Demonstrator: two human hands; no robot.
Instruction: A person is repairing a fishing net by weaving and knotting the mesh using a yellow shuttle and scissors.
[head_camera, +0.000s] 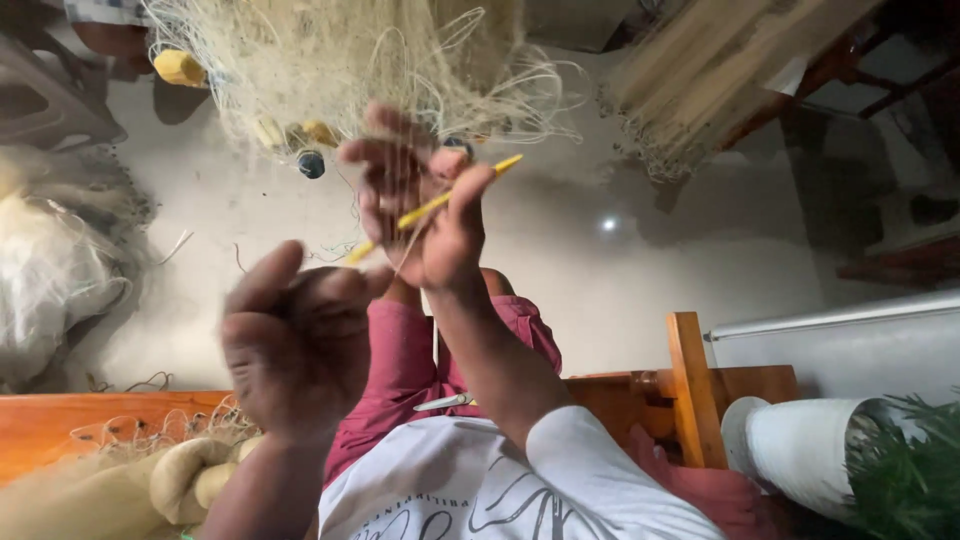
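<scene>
My right hand (425, 205) is raised in front of me and grips a thin yellow netting needle (440, 200) that slants up to the right. Pale fishing net (330, 60) hangs just beyond it, with fine strands running over the fingers. My left hand (295, 345) is lower and closer, its fingers curled and blurred; thin net line seems to pass through it, but I cannot tell what it grips. Yellow floats (180, 68) and a dark round float (311, 164) are tied into the net.
A second bundle of net (700, 70) hangs at the upper right. More net is heaped at the left (50, 260) and over an orange wooden bench (60, 425). A wooden post (692, 385), a white pot with a green plant (800, 445) and the grey floor lie around.
</scene>
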